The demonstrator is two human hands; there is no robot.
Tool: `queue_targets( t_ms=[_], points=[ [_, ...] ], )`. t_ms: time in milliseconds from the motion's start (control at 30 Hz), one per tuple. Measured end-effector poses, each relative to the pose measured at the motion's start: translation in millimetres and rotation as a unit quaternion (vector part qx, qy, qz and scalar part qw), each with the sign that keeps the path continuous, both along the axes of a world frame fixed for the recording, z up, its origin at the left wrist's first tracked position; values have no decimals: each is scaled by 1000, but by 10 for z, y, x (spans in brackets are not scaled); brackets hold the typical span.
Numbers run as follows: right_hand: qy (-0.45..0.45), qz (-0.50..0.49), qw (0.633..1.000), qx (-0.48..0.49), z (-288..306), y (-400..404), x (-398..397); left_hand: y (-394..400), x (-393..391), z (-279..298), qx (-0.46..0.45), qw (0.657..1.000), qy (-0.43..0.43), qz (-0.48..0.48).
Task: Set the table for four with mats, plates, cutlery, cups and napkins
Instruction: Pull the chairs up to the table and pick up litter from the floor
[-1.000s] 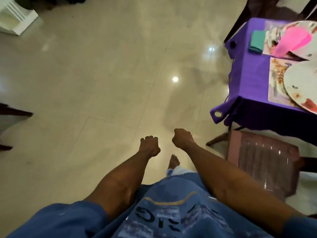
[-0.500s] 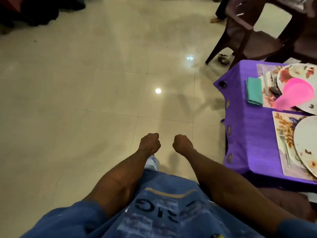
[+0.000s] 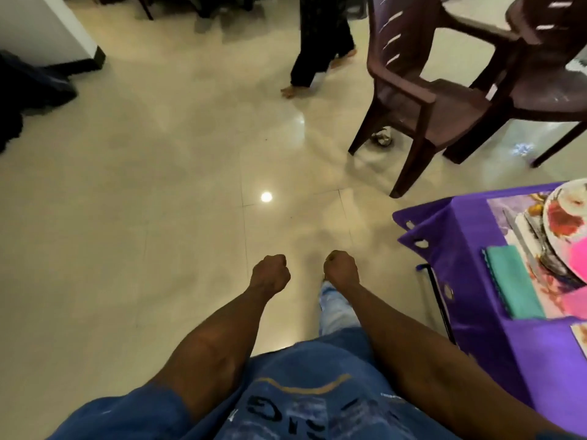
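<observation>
My left hand and my right hand hang over the tiled floor, both clenched into fists with nothing in them. To the right, a table with a purple cloth carries a floral mat, a flowered plate, cutlery beside the plate, a folded teal napkin and a pink cup lying partly on the plate. My right hand is well left of the table's corner.
Two dark brown plastic chairs stand beyond the table. Another person's legs and bare feet are on the floor at the top centre. A small crumpled object lies under the nearer chair. Dark items sit at far left.
The view has swung upward and to the right along the table's edge; chairs and another person's legs came into sight. My fists stay clenched side by side.
</observation>
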State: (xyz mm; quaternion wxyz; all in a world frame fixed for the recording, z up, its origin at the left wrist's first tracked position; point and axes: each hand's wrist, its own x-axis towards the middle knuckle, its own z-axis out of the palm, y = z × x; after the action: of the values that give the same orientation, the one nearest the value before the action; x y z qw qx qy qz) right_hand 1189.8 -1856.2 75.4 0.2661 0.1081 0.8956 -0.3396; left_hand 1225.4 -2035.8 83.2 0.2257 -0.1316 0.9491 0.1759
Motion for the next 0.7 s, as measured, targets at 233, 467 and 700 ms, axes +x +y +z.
queue_targets(
  t_ms=[233,467,700],
  points=[
    [24,1,999,38,175,87,-2368,76,-2307,100,20,1000,10,-5],
    [50,-51,996,60,383,31,-4236,133,-4308,237,46,998,29,-41],
    [92,-169,978,86,243,-153,-5886,-157,-6363,28,39,990,28,-131]
  ],
)
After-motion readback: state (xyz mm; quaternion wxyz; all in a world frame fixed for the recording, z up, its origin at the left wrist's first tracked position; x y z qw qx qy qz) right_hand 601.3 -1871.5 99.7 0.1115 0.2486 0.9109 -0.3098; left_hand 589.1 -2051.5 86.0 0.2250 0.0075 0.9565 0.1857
